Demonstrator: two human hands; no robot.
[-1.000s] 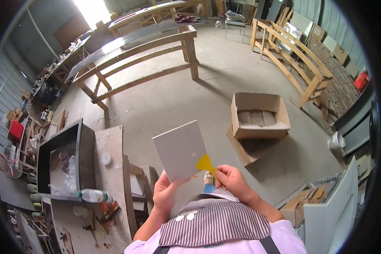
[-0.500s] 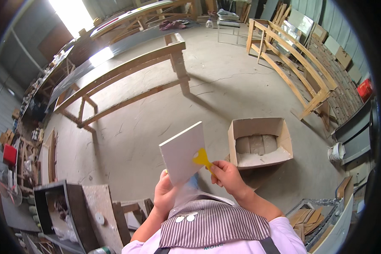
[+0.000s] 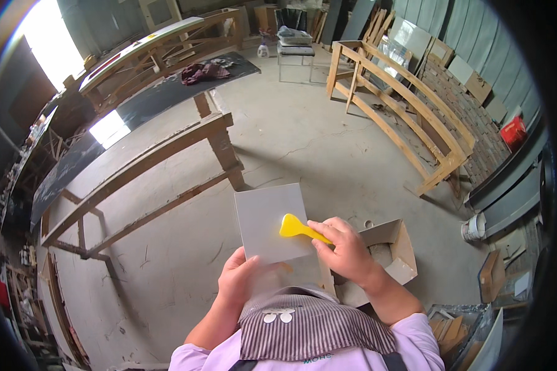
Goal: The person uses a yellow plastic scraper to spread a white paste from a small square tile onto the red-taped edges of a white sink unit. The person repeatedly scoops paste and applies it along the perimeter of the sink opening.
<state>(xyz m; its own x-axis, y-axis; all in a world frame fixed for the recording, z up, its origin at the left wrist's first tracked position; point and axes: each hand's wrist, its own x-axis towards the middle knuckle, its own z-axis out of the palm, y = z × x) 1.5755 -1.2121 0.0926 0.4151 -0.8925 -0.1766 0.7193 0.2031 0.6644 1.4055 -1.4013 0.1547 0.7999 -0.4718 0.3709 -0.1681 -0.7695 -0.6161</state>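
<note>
Pale grey square tile [image 3: 271, 224]; bright yellow scraper [image 3: 298, 228]; brown-and-white striped apron [image 3: 315, 324] over pink sleeves [image 3: 414, 340]; tan cardboard box [image 3: 390, 253]; red container [image 3: 513, 132]; grey concrete floor [image 3: 303, 136].

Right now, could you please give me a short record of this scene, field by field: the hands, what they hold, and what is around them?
setting: workshop with a concrete floor
left hand: holds the grey tile by its lower edge
right hand: grips a yellow scraper, blade on the tile's face
tile: held tilted in front of the body
below right hand: open cardboard box on the floor
left: long wooden workbench
right: wooden rack
</note>
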